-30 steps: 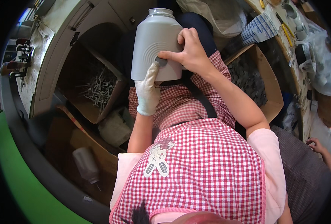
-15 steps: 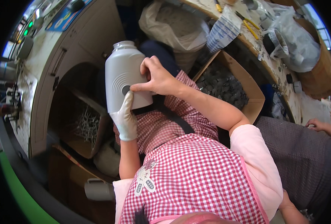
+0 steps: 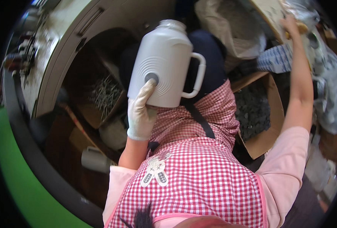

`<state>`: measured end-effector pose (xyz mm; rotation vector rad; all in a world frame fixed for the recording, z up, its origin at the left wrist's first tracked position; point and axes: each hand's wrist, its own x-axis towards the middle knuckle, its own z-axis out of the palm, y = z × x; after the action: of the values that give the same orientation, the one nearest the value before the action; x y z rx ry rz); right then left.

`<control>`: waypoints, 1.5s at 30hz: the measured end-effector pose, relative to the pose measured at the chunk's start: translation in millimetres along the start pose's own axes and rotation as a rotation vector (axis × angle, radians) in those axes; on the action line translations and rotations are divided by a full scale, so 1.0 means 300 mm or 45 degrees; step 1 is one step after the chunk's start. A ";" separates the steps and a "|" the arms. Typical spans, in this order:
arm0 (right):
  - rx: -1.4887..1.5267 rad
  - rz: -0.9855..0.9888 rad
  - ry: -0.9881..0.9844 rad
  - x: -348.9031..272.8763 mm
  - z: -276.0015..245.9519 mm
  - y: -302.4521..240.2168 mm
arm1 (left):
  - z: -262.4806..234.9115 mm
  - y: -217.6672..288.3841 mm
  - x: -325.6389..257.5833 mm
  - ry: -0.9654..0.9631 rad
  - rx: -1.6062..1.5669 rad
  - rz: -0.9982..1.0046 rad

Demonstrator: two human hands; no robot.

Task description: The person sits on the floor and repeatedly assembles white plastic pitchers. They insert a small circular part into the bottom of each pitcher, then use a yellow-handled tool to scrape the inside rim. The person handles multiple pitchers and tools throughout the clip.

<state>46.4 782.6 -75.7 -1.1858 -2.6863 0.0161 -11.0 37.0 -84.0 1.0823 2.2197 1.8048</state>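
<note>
My left hand [image 3: 141, 119], in a white glove, grips a pale grey plastic jug [image 3: 164, 66] low on its left side. The jug stands tilted above my lap, its threaded open neck at the far end and its loop handle [image 3: 201, 76] facing right. A dark grey round disc [image 3: 151, 78] sits at the centre of the moulded rings on its wall, with my left thumb pressed on its lower edge. My bare right hand [image 3: 289, 24] reaches to the workbench at the far right; it is small and blurred, and its fingers are hard to make out.
An open cardboard box [image 3: 277, 110] of dark grey flat pieces stands right of my lap. Beyond it is a white sack [image 3: 229, 30]. At left, thin pale pieces [image 3: 105, 93] lie in a box beneath the counter, with a grey jug [image 3: 94, 159] lower down. Plastic bags crowd the far right.
My right hand has left the disc and swung out to the bench on the far right. The jug's handle now shows, and the disc stays under my left thumb.
</note>
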 end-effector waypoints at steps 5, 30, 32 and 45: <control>1.926 0.013 -0.634 -0.549 -0.287 -0.563 | -0.023 0.086 0.020 0.184 -0.856 -0.833; 0.466 -1.104 -0.255 -1.446 -0.397 -1.144 | 0.045 0.188 -0.010 0.220 -1.191 -0.844; 0.321 -1.071 -0.254 -1.454 -0.416 -1.166 | 0.060 0.190 -0.001 0.247 -1.065 -0.848; 1.887 -0.043 -0.561 -1.103 -0.293 -1.041 | -0.022 0.247 -0.032 0.269 -0.962 -0.660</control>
<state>52.3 322.3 -21.3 -0.5827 -1.9242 1.9742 27.5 30.2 -20.0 0.1618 1.4360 2.2317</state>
